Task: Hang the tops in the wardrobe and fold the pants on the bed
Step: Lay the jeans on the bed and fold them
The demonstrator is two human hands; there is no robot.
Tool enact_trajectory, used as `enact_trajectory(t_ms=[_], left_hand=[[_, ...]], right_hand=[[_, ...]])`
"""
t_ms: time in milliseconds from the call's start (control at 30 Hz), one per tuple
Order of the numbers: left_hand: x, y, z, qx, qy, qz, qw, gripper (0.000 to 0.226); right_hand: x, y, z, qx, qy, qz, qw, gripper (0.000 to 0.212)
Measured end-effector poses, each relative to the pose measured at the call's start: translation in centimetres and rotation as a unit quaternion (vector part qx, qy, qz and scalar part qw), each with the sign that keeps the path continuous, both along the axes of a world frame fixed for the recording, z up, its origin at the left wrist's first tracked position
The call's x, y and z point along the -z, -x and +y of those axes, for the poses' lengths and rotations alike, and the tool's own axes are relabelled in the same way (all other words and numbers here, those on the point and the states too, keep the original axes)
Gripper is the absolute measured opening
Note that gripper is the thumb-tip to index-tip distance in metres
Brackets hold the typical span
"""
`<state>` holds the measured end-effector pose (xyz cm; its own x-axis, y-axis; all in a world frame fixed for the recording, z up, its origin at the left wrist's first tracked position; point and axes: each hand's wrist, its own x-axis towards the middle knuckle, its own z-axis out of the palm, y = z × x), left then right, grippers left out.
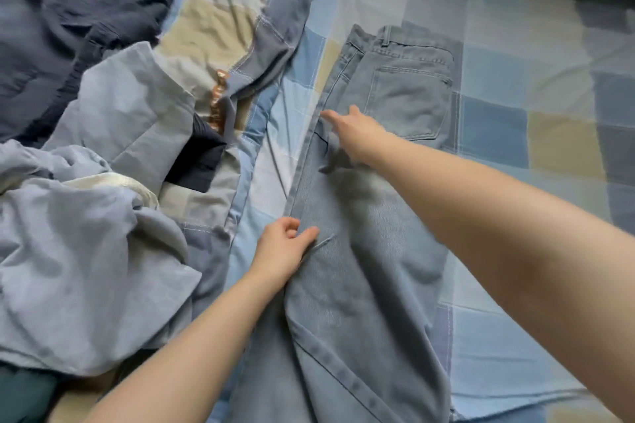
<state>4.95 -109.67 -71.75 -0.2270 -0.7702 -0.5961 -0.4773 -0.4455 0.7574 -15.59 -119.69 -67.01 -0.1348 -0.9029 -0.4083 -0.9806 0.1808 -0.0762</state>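
Jeans: a pair of light-blue jeans (360, 251) lies along the bed (498, 120), doubled leg over leg, waistband and back pocket at the far end, legs running toward the near edge.
Left hand: the left hand (283, 247) grips the jeans' left seam edge, fingers curled round the fabric with the thumb on top.
Right hand: the right hand (354, 134) reaches farther up, fingers stretched out flat on the denim near the left seam below the pocket; it presses and holds nothing. It is blurred, so the exact finger contact is hard to read.
Risk, legs: my guess is that tugging the seam with the left hand while the right pins the cloth could skew the two legs, leaving a crooked fold.
Risk, creases: a small wrinkle sits just right of the left hand; folding over it would likely set it in.
Risk, pile: a heap of tops (103, 199) lies just left; a sideways sweep could drag one in.
Hidden: the leg hems are cut off at the near edge, the under leg is covered, and the wardrobe is out of view.
Unclear: a copper-coloured object (218, 103) among the tops cannot be identified.
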Motion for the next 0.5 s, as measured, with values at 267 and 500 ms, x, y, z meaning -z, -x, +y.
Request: enact_trajectory(t_ms=[267, 500], left_hand=[[0.4, 1.0, -3.2, 0.017, 0.117, -0.040, 0.992, 0.019], [-0.4, -2.5, -3.8, 0.033, 0.175, -0.035, 0.983, 0.029]], right_hand=[[0.8, 3.1, -1.3, 0.006, 0.016, 0.054, 0.998, 0.031], [-0.6, -0.3, -2.2, -0.043, 0.149, 0.036, 0.987, 0.037]])
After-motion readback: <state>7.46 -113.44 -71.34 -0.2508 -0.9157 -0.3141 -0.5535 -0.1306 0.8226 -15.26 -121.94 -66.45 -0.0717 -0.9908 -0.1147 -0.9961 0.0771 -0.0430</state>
